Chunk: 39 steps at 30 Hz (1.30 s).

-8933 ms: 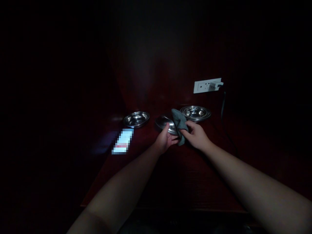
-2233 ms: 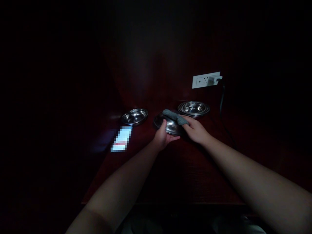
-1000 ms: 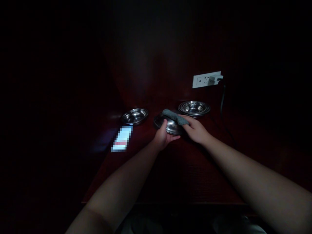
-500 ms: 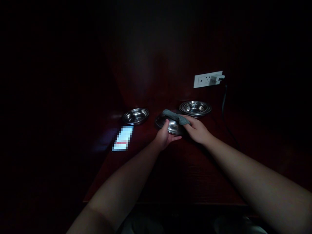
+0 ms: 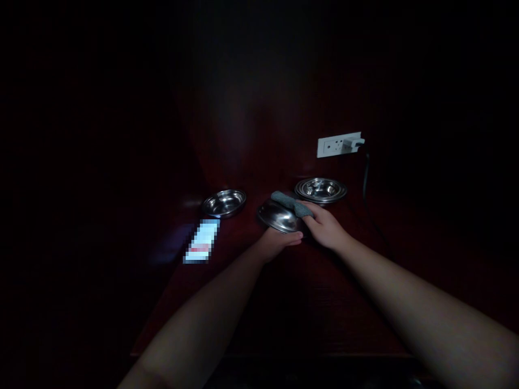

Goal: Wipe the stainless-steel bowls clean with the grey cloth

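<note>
A shiny metal bowl [image 5: 279, 217] is tilted above the dark red table, its rounded outside toward me. My left hand [image 5: 278, 243] grips the bowl from the near side, at its lower rim; some of its fingers are hidden under the bowl. A grey cloth [image 5: 292, 204] is pressed on the bowl's upper outside. My right hand [image 5: 324, 224] is closed on the cloth at the bowl's right side, most of its fingers hidden behind the cloth and bowl.
Behind my right hand is a stack of metal bowls [image 5: 320, 190]. Another metal dish [image 5: 224, 203] sits to the left, with a lit, pixelated phone-like screen [image 5: 201, 241] in front of it. A wall socket [image 5: 339, 145] holds a plug, and its black cable [image 5: 365, 181] hangs down.
My left thumb has left the bowl's outer face, and the hand now sits lower at the rim. The cloth stays on the bowl. The whole view has shifted slightly.
</note>
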Available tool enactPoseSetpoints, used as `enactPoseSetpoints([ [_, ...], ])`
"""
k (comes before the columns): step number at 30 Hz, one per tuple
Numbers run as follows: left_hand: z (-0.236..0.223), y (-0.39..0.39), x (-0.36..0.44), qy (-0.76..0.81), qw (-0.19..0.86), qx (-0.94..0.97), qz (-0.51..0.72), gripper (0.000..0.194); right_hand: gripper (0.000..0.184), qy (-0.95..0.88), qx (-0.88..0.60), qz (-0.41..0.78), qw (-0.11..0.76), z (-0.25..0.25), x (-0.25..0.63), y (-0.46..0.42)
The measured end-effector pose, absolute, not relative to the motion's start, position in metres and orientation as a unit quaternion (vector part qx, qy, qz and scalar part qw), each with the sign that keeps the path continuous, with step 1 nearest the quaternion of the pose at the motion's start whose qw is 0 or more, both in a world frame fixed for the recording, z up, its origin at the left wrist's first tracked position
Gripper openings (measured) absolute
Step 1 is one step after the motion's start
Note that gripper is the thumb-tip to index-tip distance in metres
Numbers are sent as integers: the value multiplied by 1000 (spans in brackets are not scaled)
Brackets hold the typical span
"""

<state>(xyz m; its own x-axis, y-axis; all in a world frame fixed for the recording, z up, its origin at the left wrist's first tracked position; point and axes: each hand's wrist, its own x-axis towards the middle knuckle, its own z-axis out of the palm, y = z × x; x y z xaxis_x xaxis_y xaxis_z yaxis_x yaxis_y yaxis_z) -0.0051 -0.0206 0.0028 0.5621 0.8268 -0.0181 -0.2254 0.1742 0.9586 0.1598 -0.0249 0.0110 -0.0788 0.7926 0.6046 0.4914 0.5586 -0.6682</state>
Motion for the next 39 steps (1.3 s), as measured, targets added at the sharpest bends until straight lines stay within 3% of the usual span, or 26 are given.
enactPoseSetpoints([
  [4, 2, -21, -4, 283, 703, 542, 363, 51, 35, -743, -415, 141, 506, 13, 158, -28],
  [10, 4, -21, -5, 268, 694, 563, 360, 58, 37, -759, -387, 138, 506, 17, 157, -32],
  [26, 6, -23, -5, 296, 698, 540, 365, 57, 36, -718, -449, 143, 512, 9, 159, -23],
  [39, 4, -22, -2, 293, 694, 546, 365, 57, 39, -756, -394, 151, 501, 19, 157, -33],
])
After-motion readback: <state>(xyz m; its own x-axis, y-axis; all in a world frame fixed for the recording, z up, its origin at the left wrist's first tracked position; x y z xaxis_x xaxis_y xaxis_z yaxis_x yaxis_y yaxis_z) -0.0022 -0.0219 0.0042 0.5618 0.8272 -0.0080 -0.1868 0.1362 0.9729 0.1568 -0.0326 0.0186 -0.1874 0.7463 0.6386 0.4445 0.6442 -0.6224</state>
